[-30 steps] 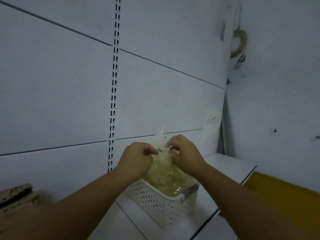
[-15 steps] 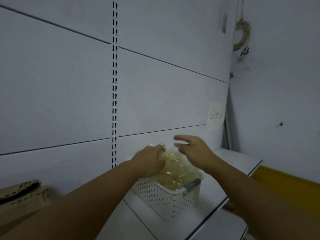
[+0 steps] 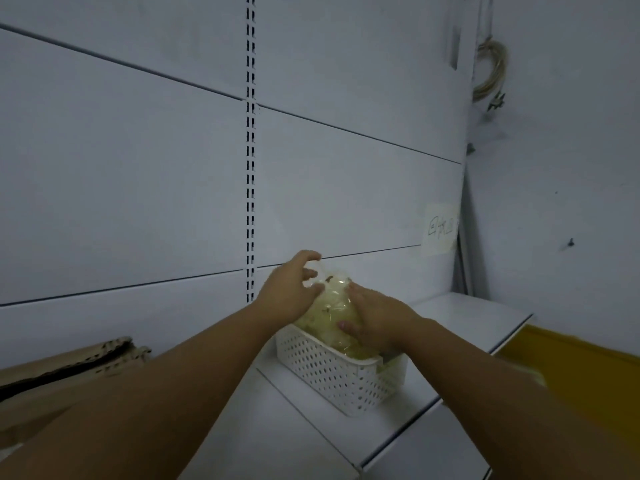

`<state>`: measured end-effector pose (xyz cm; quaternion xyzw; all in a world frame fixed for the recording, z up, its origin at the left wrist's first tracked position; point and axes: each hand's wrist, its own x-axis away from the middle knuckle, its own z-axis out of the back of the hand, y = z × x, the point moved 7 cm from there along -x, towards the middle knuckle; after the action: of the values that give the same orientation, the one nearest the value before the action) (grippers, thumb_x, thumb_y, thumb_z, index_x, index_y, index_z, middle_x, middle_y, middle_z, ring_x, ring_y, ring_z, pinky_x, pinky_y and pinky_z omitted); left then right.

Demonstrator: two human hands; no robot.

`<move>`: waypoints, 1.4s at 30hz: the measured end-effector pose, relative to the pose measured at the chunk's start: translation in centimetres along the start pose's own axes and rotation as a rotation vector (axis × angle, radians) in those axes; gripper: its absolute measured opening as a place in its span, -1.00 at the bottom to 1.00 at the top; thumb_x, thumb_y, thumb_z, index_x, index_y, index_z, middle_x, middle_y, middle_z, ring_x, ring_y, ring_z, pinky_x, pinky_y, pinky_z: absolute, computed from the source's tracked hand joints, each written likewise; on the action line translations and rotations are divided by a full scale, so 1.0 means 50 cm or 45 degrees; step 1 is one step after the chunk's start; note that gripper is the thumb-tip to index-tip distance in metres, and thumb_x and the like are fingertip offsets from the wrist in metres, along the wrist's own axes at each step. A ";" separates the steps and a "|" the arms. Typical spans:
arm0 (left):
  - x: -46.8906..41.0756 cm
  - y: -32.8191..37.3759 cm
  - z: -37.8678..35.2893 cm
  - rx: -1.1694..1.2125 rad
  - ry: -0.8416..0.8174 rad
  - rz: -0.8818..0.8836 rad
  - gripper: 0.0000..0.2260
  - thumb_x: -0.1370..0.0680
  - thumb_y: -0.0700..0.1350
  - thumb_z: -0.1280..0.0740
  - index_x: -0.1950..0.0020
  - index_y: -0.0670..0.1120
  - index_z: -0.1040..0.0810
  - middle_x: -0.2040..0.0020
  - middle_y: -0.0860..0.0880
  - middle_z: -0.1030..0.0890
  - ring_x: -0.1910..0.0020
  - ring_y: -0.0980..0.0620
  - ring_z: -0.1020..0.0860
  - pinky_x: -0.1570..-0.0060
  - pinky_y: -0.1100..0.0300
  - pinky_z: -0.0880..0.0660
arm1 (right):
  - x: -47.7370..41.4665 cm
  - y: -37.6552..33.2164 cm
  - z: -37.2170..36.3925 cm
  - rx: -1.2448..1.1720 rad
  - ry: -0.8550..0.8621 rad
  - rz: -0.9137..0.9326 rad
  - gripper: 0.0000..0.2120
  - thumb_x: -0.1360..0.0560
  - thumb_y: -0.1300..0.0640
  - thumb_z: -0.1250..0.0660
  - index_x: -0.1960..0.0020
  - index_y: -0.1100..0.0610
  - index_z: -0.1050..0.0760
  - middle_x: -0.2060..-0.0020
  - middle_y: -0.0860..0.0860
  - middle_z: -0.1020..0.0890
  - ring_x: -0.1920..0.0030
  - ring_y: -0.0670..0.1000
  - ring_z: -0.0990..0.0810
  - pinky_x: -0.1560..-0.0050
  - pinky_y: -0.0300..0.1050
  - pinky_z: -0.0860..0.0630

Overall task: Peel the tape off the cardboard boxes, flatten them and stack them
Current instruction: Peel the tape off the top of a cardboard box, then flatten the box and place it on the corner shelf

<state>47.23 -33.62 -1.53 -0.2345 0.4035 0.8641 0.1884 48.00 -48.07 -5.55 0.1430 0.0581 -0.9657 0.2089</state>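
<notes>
A heap of crumpled clear, yellowish tape [image 3: 330,311] fills a white perforated basket [image 3: 332,375] on the white shelf [image 3: 450,327]. My left hand [image 3: 289,292] sits at the heap's upper left, its fingers curled and pinching a clear strip at the top. My right hand [image 3: 375,322] lies flat on the heap's right side and presses on it with spread fingers. Flattened brown cardboard [image 3: 62,368] lies at the far left, partly hidden behind my left forearm.
White slotted shelf-back panels [image 3: 250,168] rise behind the basket. A paper label [image 3: 441,228] is stuck on the panel at the right. A coil of cord [image 3: 491,69] hangs on the right wall. A yellow surface [image 3: 571,362] shows below the shelf's right edge.
My right hand has come down from above the heap onto its right side and now presses on it. My left hand has lifted to the top of the heap.
</notes>
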 end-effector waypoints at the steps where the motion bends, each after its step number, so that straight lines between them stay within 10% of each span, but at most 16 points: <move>1: 0.002 0.002 0.026 -0.010 0.099 -0.004 -0.53 -0.49 -0.14 -0.38 -0.32 0.13 -0.30 -0.04 -0.05 -0.65 0.03 0.02 -0.61 0.14 0.15 -0.57 | 0.000 0.005 -0.003 -0.046 -0.013 -0.027 -0.31 -0.51 -0.22 -0.15 -0.50 0.03 0.01 -0.48 0.00 -0.21 -0.41 0.07 -0.27 -0.36 0.04 -0.26; 5: 0.007 -0.004 0.108 0.043 0.152 0.097 -0.71 -0.47 -0.19 -0.34 -0.14 0.06 -0.42 0.23 0.01 -0.67 0.42 0.11 -0.53 0.45 0.23 -0.39 | -0.003 0.015 0.014 -0.492 0.084 -0.081 -0.37 -0.52 -0.18 -0.19 -0.48 0.00 -0.07 -0.43 0.02 -0.31 -0.35 0.07 -0.37 -0.32 0.04 -0.34; 13: 0.055 -0.013 0.186 -0.162 -0.048 0.179 -0.93 -0.50 -0.16 -0.32 0.06 -0.02 -0.56 0.15 0.00 -0.66 0.20 0.05 -0.58 0.28 0.24 -0.41 | 0.026 0.081 0.118 -1.242 0.928 -0.316 -0.79 -0.49 0.17 -0.34 -0.12 0.13 -0.52 -0.04 0.06 -0.61 -0.01 -0.02 -0.57 0.08 -0.34 -0.43; 17: 0.092 -0.049 0.267 -0.318 -0.179 0.229 -0.92 -0.48 -0.13 -0.38 0.05 0.00 -0.57 0.12 0.01 -0.62 0.16 0.06 -0.55 0.23 0.25 -0.42 | 0.059 0.052 0.156 -1.106 1.218 -0.405 -0.94 -0.48 0.21 -0.32 0.07 0.09 -0.55 0.22 0.01 -0.62 0.18 0.02 -0.61 0.05 -0.02 -0.59; 23: 0.228 -0.166 0.441 -0.693 -0.663 0.679 -0.52 -0.46 0.01 -0.41 -0.35 0.06 -0.38 -0.26 0.03 -0.51 -0.27 -0.01 -0.43 -0.33 -0.01 -0.34 | 0.035 -0.291 0.153 -0.918 0.622 0.346 -0.87 -0.43 0.24 -0.36 0.18 0.02 -0.59 0.32 -0.09 -0.64 0.30 -0.13 -0.59 0.27 -0.39 -0.48; 27: 0.345 -0.231 0.491 -0.620 -0.858 1.008 -0.42 -0.41 0.08 -0.44 -0.39 0.09 -0.33 -0.29 0.01 -0.47 -0.24 -0.03 -0.46 -0.22 0.04 -0.46 | 0.054 -0.527 0.078 -0.586 0.096 0.839 -0.84 -0.47 0.10 -0.31 0.00 -0.02 -0.62 0.14 -0.14 -0.65 0.16 -0.20 -0.56 0.22 -0.43 -0.42; 30: 0.363 -0.231 0.498 -0.650 -0.734 0.901 -0.58 -0.44 0.15 -0.37 -0.27 0.10 -0.49 -0.12 0.09 -0.59 -0.03 0.12 -0.57 0.14 0.31 -0.51 | 0.046 -0.608 0.036 -0.502 -0.124 0.899 -0.72 -0.50 0.06 -0.29 -0.20 -0.06 -0.52 -0.08 -0.10 -0.59 0.05 -0.15 -0.53 0.12 -0.33 -0.43; 37: 0.390 -0.174 0.593 -0.568 -0.065 0.686 -0.69 -0.59 0.07 -0.16 0.24 0.03 -0.59 0.27 0.06 -0.59 0.28 0.06 -0.54 0.28 0.22 -0.42 | 0.015 -0.647 0.012 -0.354 -0.724 0.881 -0.30 -0.43 0.14 -0.40 -0.46 -0.07 -0.16 -0.30 -0.11 -0.40 -0.19 -0.07 -0.42 -0.05 -0.28 -0.42; 42: 0.482 -0.146 0.631 -0.220 0.476 0.708 -0.65 -0.54 0.05 -0.28 0.35 -0.13 -0.57 0.45 -0.06 -0.50 0.49 0.04 -0.43 0.47 0.25 -0.35 | -0.028 -0.607 0.171 -0.097 0.181 0.906 -0.75 -0.33 0.32 -0.36 0.12 0.01 -0.59 0.10 -0.04 -0.56 0.03 0.02 -0.53 0.08 -0.04 -0.48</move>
<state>23.29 -1.14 -1.62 -0.2849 0.4047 0.8555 -0.1521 34.32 -21.52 4.59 0.2132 0.0551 -0.8172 0.5326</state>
